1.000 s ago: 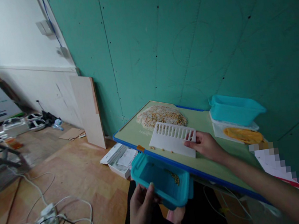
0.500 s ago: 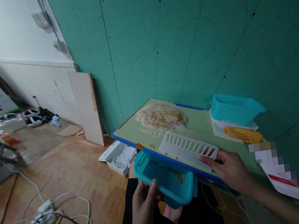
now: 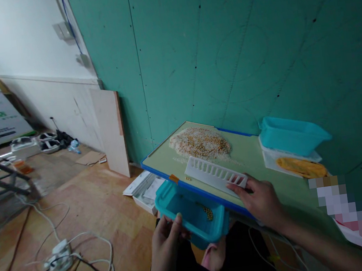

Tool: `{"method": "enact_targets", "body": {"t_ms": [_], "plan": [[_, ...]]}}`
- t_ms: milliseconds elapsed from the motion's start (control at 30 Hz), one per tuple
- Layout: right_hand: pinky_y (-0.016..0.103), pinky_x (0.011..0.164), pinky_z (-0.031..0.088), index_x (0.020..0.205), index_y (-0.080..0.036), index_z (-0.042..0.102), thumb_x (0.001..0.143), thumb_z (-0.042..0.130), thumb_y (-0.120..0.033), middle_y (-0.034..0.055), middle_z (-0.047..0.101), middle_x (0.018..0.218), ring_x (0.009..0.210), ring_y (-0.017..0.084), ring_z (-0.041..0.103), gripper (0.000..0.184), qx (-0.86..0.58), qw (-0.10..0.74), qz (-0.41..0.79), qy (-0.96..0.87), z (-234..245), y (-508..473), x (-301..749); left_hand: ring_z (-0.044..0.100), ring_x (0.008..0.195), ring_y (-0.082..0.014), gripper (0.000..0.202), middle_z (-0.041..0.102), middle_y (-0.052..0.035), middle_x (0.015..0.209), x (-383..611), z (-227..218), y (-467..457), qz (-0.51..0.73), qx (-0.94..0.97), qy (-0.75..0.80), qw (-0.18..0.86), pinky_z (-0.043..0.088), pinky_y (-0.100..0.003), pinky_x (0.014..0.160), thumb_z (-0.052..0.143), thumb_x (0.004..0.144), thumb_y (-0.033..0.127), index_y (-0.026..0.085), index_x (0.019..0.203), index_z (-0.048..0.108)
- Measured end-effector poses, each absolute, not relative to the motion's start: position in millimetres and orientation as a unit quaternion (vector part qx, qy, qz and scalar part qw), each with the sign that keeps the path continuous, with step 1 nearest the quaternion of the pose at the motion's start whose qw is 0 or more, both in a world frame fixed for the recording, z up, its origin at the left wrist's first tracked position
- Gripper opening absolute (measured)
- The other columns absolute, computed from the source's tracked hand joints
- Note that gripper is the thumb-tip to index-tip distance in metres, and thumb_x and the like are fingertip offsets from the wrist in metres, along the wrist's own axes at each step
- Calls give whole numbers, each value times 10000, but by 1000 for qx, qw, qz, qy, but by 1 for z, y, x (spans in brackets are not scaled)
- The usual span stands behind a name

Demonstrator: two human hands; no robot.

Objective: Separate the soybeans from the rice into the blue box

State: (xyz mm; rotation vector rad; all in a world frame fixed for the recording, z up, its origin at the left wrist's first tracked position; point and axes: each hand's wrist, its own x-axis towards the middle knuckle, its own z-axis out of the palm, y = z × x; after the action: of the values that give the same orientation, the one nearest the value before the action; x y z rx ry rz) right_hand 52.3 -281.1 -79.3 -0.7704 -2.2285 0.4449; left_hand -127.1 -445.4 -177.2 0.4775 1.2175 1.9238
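Observation:
My left hand (image 3: 171,234) grips the near rim of a blue plastic basin (image 3: 180,204), thumb over the edge, just below the table's front. A small cluster of yellow beans (image 3: 207,213) lies on the basin floor. In my right hand (image 3: 259,198) is a white slotted plastic tray (image 3: 211,177), held by its right end and tilted over the table's front edge. Behind it, a pile of pale grains mixed with yellow beans (image 3: 202,144) spreads on the green tabletop (image 3: 254,161). A few loose beans (image 3: 188,178) lie near the front edge.
At the table's right stand another blue basin (image 3: 292,134) and an orange cloth (image 3: 301,166). A white box (image 3: 145,193) rests on the floor beyond the held basin. Cables and a power strip (image 3: 59,258) lie at left. A green wall (image 3: 170,57) borders the table behind.
The slotted tray and my right hand have moved left along the table edge. The basin in my left hand has shifted slightly left. The camera view has turned a little left.

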Motion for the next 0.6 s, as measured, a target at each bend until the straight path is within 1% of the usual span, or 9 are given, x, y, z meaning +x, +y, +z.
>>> {"method": "enact_targets", "body": {"t_ms": [200, 400, 500, 600], "plan": [[222, 606, 514, 878, -195, 671, 894, 571, -369, 33, 749, 787, 688, 173, 714, 201, -299, 339, 197, -870, -82, -286, 44, 570, 526, -128, 274, 606, 15, 570, -141, -174, -446, 762, 188, 477, 395, 449, -228, 525, 704, 791, 422, 170, 744, 610], [266, 711, 550, 894, -214, 673, 892, 564, -388, 45, 753, 839, 731, 193, 717, 205, -304, 325, 218, -869, -82, -295, 47, 571, 508, -129, 291, 614, 12, 561, -144, -166, -451, 760, 171, 481, 403, 448, -228, 513, 743, 746, 428, 167, 727, 614], [266, 690, 556, 881, -208, 672, 893, 557, -401, 52, 751, 836, 745, 202, 719, 225, -304, 328, 239, -862, -80, -295, 47, 581, 524, -135, 279, 622, 4, 575, -145, -167, -453, 755, 181, 483, 405, 448, -231, 521, 730, 761, 423, 165, 753, 623], [247, 649, 542, 885, -204, 671, 903, 542, -395, 51, 750, 808, 710, 194, 718, 231, -303, 339, 206, -866, -81, -295, 43, 581, 530, -138, 271, 624, 3, 579, -145, -170, -453, 755, 192, 483, 399, 451, -234, 527, 701, 793, 421, 169, 748, 611]]}}
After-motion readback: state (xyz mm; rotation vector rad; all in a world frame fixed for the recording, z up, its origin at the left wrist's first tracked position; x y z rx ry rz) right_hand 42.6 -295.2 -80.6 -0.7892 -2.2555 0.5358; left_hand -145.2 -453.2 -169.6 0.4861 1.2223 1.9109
